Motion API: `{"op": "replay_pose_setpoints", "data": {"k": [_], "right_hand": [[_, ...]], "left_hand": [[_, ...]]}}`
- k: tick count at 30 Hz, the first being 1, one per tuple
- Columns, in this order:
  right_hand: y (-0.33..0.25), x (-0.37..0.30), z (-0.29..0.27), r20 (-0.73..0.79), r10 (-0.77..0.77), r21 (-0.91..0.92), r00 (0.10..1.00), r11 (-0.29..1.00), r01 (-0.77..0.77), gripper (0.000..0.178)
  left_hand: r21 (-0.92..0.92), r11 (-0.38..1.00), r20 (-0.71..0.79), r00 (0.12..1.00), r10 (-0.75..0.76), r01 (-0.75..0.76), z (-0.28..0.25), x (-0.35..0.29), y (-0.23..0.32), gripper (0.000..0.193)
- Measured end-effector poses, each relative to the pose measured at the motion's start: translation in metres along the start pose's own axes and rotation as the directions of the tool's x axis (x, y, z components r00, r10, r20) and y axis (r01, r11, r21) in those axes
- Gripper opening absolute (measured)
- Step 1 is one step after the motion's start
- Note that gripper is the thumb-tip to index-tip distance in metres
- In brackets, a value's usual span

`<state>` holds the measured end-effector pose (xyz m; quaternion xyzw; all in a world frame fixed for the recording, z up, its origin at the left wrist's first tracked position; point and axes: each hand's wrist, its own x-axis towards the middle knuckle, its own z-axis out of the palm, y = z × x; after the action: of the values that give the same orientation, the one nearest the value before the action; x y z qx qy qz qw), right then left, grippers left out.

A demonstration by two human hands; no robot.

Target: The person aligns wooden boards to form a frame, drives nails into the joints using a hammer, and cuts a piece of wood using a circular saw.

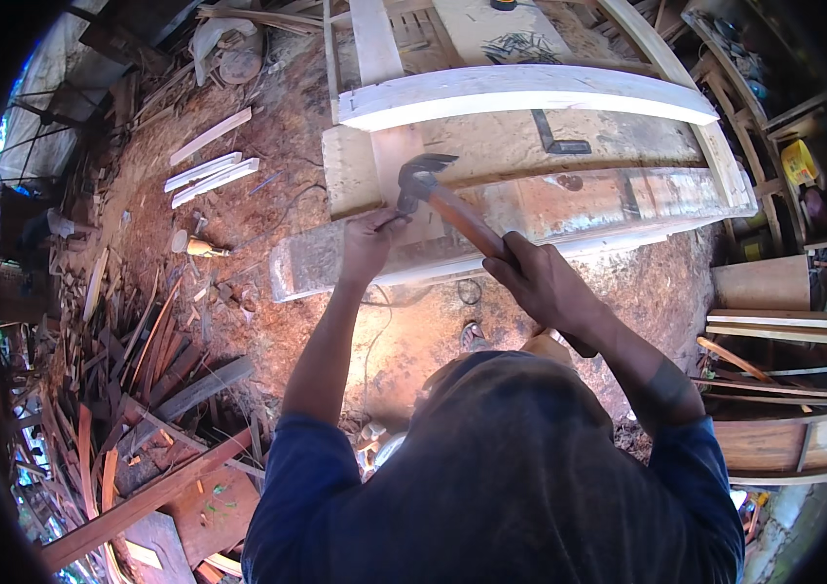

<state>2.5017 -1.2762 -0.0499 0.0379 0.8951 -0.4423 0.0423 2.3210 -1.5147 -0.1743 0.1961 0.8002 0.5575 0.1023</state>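
Fingers of the right hand [550, 284] are gripping a brown wooden-handled, dark-metal claw hammer [467, 222], head at their ten o'clock, while the left hand [368, 241], pinched narrow, contents unclear, could be risking bruising from a stray swing.

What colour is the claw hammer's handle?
The claw hammer's handle is reddish brown; it shows best in the head view, the only one here.

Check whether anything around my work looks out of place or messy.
Yes. At lower left, wood scraps lie in a tangled heap, pointing every way, unlike the roughly parallel pale strips beyond them. Past the hammer, thin dark pieces, perhaps nails, lie loose and scattered on a pale board.
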Motion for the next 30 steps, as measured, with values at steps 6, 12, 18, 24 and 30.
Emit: {"op": "replay_pose_setpoints", "data": {"k": [6, 12, 18, 24, 30], "right_hand": [[-0.048, 0.007, -0.019, 0.029, 0.022, 0.077, 0.999, 0.997, -0.024, 0.028], [-0.025, 0.012, 0.001, 0.002, -0.059, -0.095, 0.998, 0.994, 0.059, 0.026], [-0.068, 0.010, -0.026, -0.044, -0.031, 0.090, 0.999, 0.995, 0.035, 0.025], [-0.037, 0.022, 0.018, -0.034, -0.056, -0.162, 0.998, 0.985, 0.050, 0.025], [-0.051, 0.017, -0.020, -0.030, -0.070, -0.191, 0.997, 0.980, 0.063, 0.022]], "left_hand": [[-0.061, 0.996, -0.054, 0.997, 0.055, -0.059, 0.003, -0.002, -0.022, 0.016], [0.018, 1.000, -0.029, 0.999, 0.024, -0.024, 0.004, -0.005, -0.015, 0.017], [-0.055, 0.995, -0.106, 0.991, 0.080, -0.086, -0.004, -0.008, -0.040, 0.017], [-0.071, 0.997, -0.058, 0.998, 0.037, -0.041, -0.004, -0.007, -0.021, 0.014], [-0.050, 0.980, -0.060, 0.980, 0.189, -0.192, -0.014, -0.011, -0.030, 0.022]]}}
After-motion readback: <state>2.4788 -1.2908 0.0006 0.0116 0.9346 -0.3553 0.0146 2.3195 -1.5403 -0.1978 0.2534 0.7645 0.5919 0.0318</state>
